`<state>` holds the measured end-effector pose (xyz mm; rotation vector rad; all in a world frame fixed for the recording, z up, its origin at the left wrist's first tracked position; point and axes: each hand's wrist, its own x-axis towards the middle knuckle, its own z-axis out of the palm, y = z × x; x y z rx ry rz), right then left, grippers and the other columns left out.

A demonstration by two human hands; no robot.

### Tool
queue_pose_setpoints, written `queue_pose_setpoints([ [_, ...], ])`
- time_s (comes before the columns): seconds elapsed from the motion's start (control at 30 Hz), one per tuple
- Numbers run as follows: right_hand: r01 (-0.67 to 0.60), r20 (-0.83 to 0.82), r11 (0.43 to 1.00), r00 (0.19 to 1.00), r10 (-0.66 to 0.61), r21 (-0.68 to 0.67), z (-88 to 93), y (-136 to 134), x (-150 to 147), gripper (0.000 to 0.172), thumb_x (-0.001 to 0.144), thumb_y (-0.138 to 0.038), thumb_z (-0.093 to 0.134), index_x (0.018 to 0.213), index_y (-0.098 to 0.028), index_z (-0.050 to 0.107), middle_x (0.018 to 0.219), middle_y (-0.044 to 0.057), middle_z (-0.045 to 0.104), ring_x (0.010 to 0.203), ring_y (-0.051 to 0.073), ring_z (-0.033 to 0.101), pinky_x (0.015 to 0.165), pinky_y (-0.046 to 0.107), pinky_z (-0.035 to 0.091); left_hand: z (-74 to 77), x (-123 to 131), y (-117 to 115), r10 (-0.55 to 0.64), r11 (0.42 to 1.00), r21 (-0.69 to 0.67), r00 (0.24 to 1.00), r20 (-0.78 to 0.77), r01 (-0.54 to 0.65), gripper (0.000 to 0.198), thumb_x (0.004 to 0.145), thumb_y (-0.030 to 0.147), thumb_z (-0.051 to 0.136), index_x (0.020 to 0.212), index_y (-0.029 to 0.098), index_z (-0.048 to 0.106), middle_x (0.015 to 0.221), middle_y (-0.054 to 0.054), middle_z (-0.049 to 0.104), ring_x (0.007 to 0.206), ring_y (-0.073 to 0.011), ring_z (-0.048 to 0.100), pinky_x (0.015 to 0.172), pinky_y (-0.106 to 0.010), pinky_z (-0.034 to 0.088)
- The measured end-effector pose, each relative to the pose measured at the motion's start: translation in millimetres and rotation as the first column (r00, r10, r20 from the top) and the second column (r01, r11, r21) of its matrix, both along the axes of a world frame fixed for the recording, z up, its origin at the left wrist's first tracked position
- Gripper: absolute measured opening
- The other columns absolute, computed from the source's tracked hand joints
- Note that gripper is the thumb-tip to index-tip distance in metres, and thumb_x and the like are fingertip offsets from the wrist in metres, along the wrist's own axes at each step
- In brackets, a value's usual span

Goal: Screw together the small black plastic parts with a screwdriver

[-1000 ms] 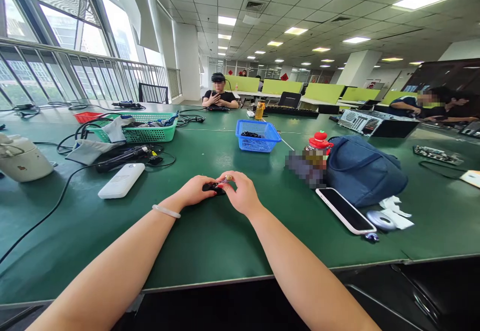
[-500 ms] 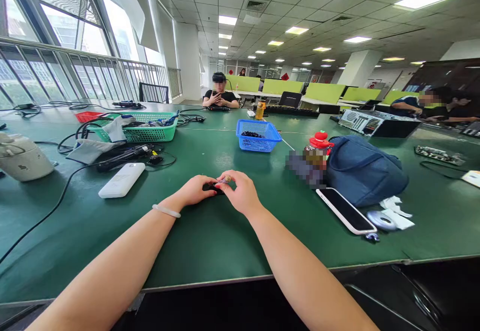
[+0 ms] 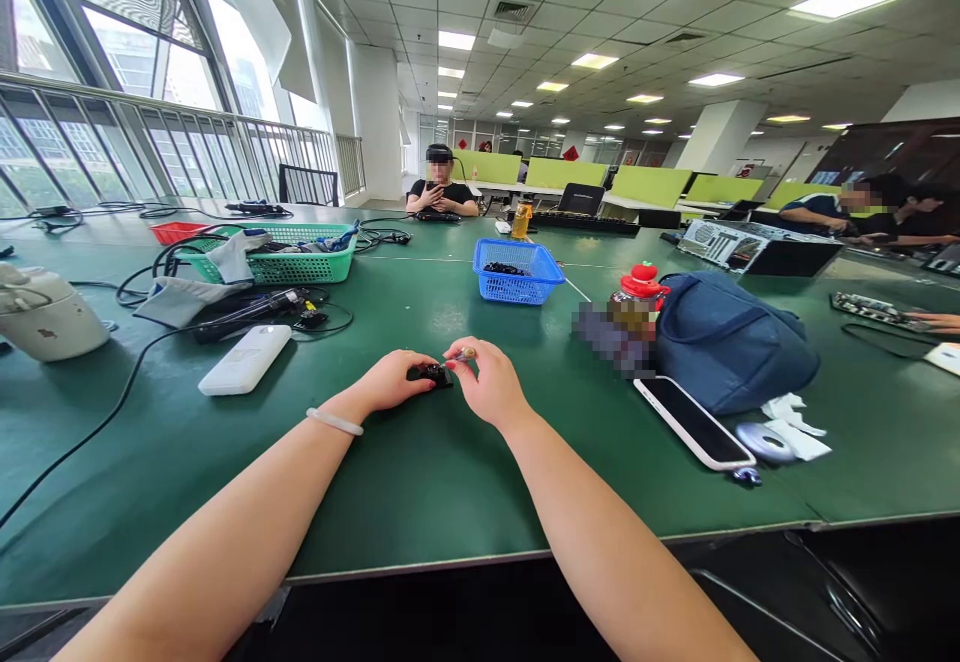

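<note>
My left hand (image 3: 394,380) is closed on a small black part (image 3: 433,375) that rests on the green table (image 3: 420,482). Its thumb and fingers pin the part from the left side. In my right hand (image 3: 489,382), thumb and fingers pinch a slim tool with a tan rounded end (image 3: 466,353); most of it is hidden by the fingers. The tool's front end points left, close to the black part; whether they touch I cannot tell. Beyond the hands stands a blue plastic basket (image 3: 517,287) with small black pieces inside.
To the left lie a white power bank (image 3: 246,360), cables and a green basket (image 3: 330,267) of cloth and parts. A phone (image 3: 694,422), a blue bag (image 3: 739,342) and a red-lidded jar (image 3: 641,282) are on the right. Other people sit around the table.
My right hand has drawn slightly right, away from my left hand, with the slim tool still pinched. More of the black part now shows between the hands.
</note>
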<state>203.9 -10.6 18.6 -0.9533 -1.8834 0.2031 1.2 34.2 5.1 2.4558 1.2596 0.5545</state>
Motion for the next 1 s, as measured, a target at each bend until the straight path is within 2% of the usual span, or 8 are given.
queue_pose_setpoints([
  [0.2, 0.021, -0.025, 0.998, 1.0, -0.019, 0.057, 2.0, -4.0, 1.1, 0.008, 0.088, -0.018, 0.055, 0.086, -0.023, 0.061, 0.086, 0.003, 0.069, 0.081, 0.021, 0.063, 0.078, 0.033, 0.048, -1.1, -0.9, 0.9, 0.01, 1.0, 0.004, 1.0, -0.019, -0.01, 0.04, 0.08, 0.039, 0.061, 0.116, 0.023, 0.07, 0.111, -0.004, 0.073, 0.101, -0.0253, 0.065, 0.092, -0.035, 0.048],
  [0.43, -0.013, 0.019, 0.999, 1.0, 0.013, 0.033, 2.4, -4.3, -0.3, 0.01, 0.087, -0.017, 0.054, 0.085, -0.023, 0.062, 0.083, 0.003, 0.068, 0.079, 0.021, 0.062, 0.076, 0.033, 0.048, -1.7, -1.0, 1.4, -0.015, 1.0, 0.004, 1.0, -0.012, 0.015, 0.038, 0.081, 0.039, 0.06, 0.114, 0.024, 0.071, 0.11, -0.004, 0.073, 0.1, -0.0251, 0.065, 0.092, -0.034, 0.05],
  [0.63, -0.043, -0.043, 0.998, 0.998, 0.044, 0.036, 5.3, -7.8, 0.8, 0.01, 0.088, -0.019, 0.054, 0.083, -0.024, 0.062, 0.084, 0.003, 0.068, 0.081, 0.02, 0.063, 0.078, 0.033, 0.049, 1.3, 0.1, -1.1, 0.009, 1.0, -0.006, 1.0, -0.029, -0.009, 0.039, 0.08, 0.04, 0.06, 0.114, 0.023, 0.071, 0.111, -0.004, 0.073, 0.102, -0.0263, 0.064, 0.093, -0.036, 0.049],
  [1.0, -0.077, -0.013, 0.995, 0.997, 0.078, 0.063, 4.1, -8.0, 1.9, 0.009, 0.087, -0.02, 0.054, 0.083, -0.023, 0.062, 0.083, 0.003, 0.068, 0.08, 0.02, 0.062, 0.079, 0.033, 0.049, 2.8, -1.0, -2.4, 0.009, 0.998, -0.061, 1.0, 0.023, -0.007, 0.039, 0.08, 0.041, 0.06, 0.112, 0.024, 0.073, 0.104, -0.003, 0.075, 0.091, -0.0241, 0.067, 0.083, -0.032, 0.05],
])
